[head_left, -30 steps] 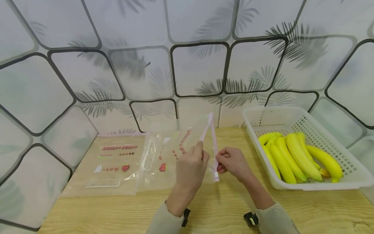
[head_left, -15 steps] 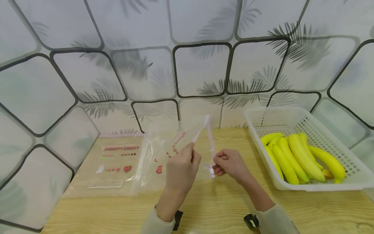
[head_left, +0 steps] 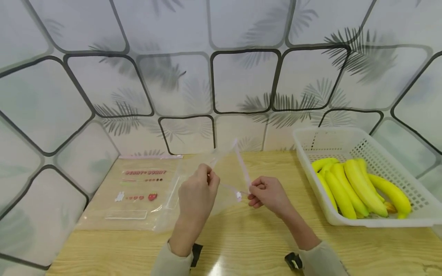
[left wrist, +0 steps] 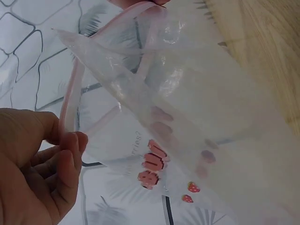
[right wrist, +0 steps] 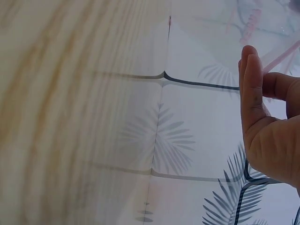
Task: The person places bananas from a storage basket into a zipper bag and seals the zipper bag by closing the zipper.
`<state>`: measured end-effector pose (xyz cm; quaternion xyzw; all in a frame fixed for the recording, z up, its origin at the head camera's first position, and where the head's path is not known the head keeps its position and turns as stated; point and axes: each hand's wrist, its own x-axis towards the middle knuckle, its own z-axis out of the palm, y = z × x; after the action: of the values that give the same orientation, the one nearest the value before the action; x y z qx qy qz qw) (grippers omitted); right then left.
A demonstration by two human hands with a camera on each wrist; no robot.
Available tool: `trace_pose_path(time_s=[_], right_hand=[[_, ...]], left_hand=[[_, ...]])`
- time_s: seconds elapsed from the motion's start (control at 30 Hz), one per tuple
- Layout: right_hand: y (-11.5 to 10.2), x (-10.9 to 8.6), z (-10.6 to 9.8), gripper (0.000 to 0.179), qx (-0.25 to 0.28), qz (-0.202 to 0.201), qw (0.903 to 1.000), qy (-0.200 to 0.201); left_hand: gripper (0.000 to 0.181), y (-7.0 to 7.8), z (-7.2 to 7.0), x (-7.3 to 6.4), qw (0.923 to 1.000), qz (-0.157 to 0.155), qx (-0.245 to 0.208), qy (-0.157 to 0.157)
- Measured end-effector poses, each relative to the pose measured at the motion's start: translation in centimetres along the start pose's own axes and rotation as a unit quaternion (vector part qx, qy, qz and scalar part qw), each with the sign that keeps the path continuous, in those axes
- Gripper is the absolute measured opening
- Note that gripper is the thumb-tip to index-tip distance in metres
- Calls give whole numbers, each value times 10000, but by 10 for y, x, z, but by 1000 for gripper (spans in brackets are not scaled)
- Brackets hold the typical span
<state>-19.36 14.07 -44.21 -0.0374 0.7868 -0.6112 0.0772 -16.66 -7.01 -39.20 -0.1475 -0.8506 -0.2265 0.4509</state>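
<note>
A clear zip bag (left wrist: 201, 103) with a pink zip edge and red print is held up between both hands, its mouth spread apart. My left hand (head_left: 197, 189) pinches one side of the pink edge between thumb and fingers, as the left wrist view shows. On the other side, my right hand (head_left: 271, 194) pinches the opposite edge near the white slider (head_left: 239, 196). A second zip bag (head_left: 138, 207), printed with a bunny, a strawberry and red lettering, lies flat on the table to the left, partly overlapped by the held bag.
To the right stands a white perforated plastic basket (head_left: 414, 188) with several yellow bananas (head_left: 352, 188) in it. Behind the wooden table (head_left: 248, 245) rises a wall (head_left: 245, 80) patterned with dark outlines and palm leaves.
My left hand has moved left, drawing its edge of the bag away from the right hand. The bag's mouth now gapes wider. My right hand keeps its pinch, hardly shifting.
</note>
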Motion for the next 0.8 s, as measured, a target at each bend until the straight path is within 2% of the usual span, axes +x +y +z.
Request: trace_pose_path(time_s=[0.17, 0.23, 0.33, 0.4, 0.47, 0.53, 0.7, 0.8], right_hand=[[1, 0, 1, 22, 12, 15, 10000, 89], [1, 0, 2, 21, 22, -13, 9999, 130], [1, 0, 4, 18, 45, -86, 9997, 206], [0, -1, 5, 16, 128, -124, 9995, 259], [-1, -1, 5, 14, 226, -159, 9991, 308], [-1, -1, 6, 14, 317, -193, 9986, 370], [0, 0, 5, 20, 212, -240, 9986, 423], [1, 0, 3, 27, 93, -273, 9989, 380]], left_hand=[[7, 1, -2, 2, 9987, -278, 274, -316], [10, 2, -3, 2, 9976, -371, 291, -498], [20, 5, -5, 2, 9935, -473, 210, -1019], [21, 7, -7, 1, 9887, -476, 158, -1411], [19, 9, -7, 0, 9852, -442, 163, -1649], [17, 11, -8, -1, 9854, -406, 168, -1648], [17, 14, -6, -1, 9898, -462, -100, -1342], [20, 17, -6, -1, 9871, -532, -314, -1474]])
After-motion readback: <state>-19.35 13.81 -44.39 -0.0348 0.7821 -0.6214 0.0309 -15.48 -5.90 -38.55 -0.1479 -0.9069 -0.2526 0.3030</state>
